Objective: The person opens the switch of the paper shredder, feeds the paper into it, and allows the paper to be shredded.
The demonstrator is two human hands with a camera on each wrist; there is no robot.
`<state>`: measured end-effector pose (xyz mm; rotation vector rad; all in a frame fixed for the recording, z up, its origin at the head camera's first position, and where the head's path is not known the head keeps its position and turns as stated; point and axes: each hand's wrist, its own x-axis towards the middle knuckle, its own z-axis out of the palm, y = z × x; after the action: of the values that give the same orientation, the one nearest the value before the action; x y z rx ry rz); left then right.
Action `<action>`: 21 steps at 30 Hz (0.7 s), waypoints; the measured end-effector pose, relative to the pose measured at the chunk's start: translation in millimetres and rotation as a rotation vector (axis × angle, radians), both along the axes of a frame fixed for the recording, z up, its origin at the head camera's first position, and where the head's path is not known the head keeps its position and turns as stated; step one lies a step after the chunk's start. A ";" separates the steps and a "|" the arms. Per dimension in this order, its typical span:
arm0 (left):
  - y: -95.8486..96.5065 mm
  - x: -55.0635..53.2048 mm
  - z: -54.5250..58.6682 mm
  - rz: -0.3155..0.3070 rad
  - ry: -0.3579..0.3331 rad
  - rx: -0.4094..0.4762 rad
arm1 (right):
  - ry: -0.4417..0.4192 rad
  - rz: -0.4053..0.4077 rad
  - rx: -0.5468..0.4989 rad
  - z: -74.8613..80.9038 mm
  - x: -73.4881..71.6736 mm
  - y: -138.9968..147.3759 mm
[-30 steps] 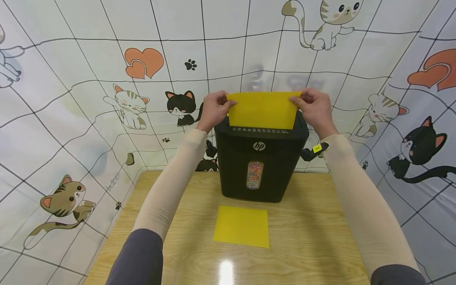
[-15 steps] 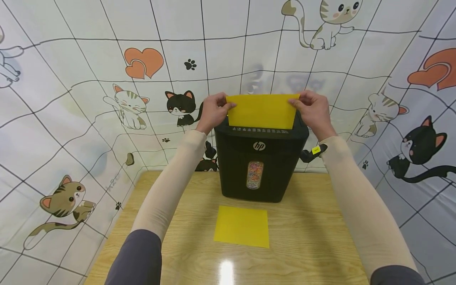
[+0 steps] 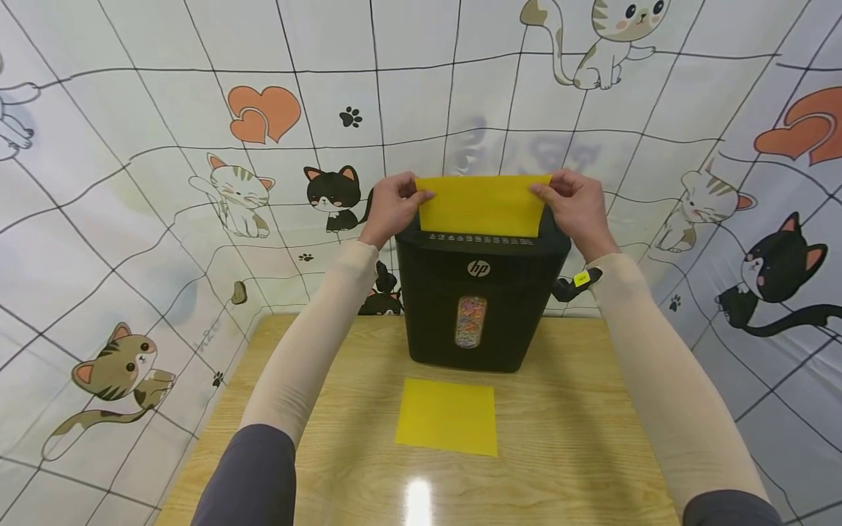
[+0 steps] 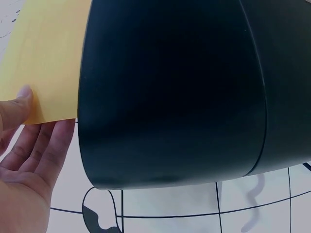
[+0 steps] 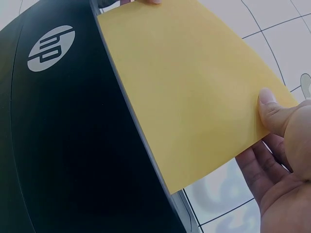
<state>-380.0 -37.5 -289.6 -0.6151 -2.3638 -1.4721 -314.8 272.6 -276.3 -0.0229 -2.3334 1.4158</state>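
A yellow sheet of paper (image 3: 483, 207) stands upright at the top of a black HP paper shredder (image 3: 473, 307), its lower edge at the slot. My left hand (image 3: 392, 210) pinches the sheet's upper left corner between thumb and fingers. At the upper right corner, my right hand (image 3: 580, 210) pinches it the same way. The right wrist view shows the thumb on the near face of the yellow sheet (image 5: 189, 92) and the fingers behind it. In the left wrist view the shredder's dark side (image 4: 170, 97) fills most of the picture.
A second yellow sheet (image 3: 447, 416) lies flat on the wooden table (image 3: 552, 453) in front of the shredder. A window (image 3: 471, 321) in the shredder's front shows colourful shreds. A white cat-patterned curtain (image 3: 217, 44) hangs behind and at both sides.
Both hands have come down and slightly left with the pinched sheet, and a little less of it shows above the shredder. The sheet on the table has not moved.
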 end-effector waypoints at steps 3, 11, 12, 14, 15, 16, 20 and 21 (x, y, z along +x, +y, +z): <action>-0.7 0.3 0.3 -0.004 -0.001 0.007 | -0.004 0.000 0.001 -0.4 -0.2 -0.3; -1.6 1.9 0.7 -0.020 -0.016 0.015 | -0.018 -0.006 -0.014 -2.6 0.1 0.6; -2.0 2.3 0.7 -0.021 -0.019 0.015 | -0.020 -0.006 -0.014 -3.1 -0.1 0.2; -3.0 2.7 0.1 -0.022 -0.028 0.015 | -0.020 -0.007 -0.005 -3.9 -0.4 -0.9; -3.6 2.8 -0.5 -0.021 -0.032 0.011 | -0.018 -0.009 0.002 -4.5 -0.8 -1.5; -4.2 2.7 -1.3 -0.020 -0.036 0.005 | -0.016 -0.010 0.005 -5.1 -1.0 -1.9; -6.9 1.9 -6.1 -0.009 -0.042 -0.027 | -0.022 0.003 0.008 -8.3 -1.0 -3.4; -7.3 1.7 -7.5 -0.010 -0.041 -0.033 | -0.025 0.010 0.003 -9.3 -0.8 -3.6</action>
<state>-378.3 -44.9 -297.0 -0.6108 -2.4241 -1.4662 -315.6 269.1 -285.6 -0.0282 -2.3589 1.4247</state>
